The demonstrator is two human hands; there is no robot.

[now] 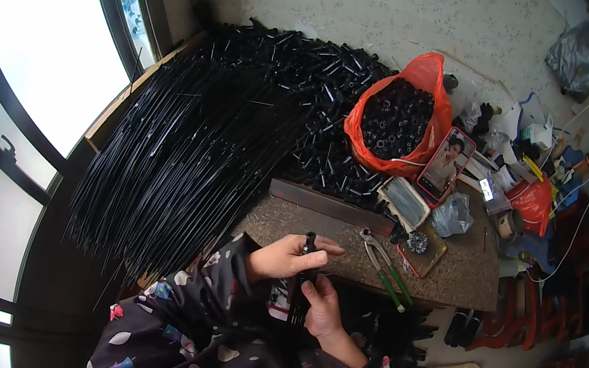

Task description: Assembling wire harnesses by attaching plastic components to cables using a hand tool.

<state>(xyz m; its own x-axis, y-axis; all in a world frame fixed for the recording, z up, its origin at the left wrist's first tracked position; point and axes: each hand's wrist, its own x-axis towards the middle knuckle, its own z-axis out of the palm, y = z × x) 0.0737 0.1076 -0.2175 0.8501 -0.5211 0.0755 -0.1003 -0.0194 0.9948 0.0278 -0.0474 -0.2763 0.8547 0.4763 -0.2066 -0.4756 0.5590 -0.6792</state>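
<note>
Pinching a slim black piece (309,243) just off the table's (462,279) near edge, the right hand (323,309) curls around it in the head view; the left hand (291,259) lies beside its top, fingers stretched, grip unclear. Work seems partway: black rods (168,174) crowd the left edge, loose black parts (304,65) the far edge; finished pieces cannot be told apart.

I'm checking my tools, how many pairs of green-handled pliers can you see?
1: the green-handled pliers lie on the speckled tabletop, ahead and right of the right hand. More could be hidden.
</note>
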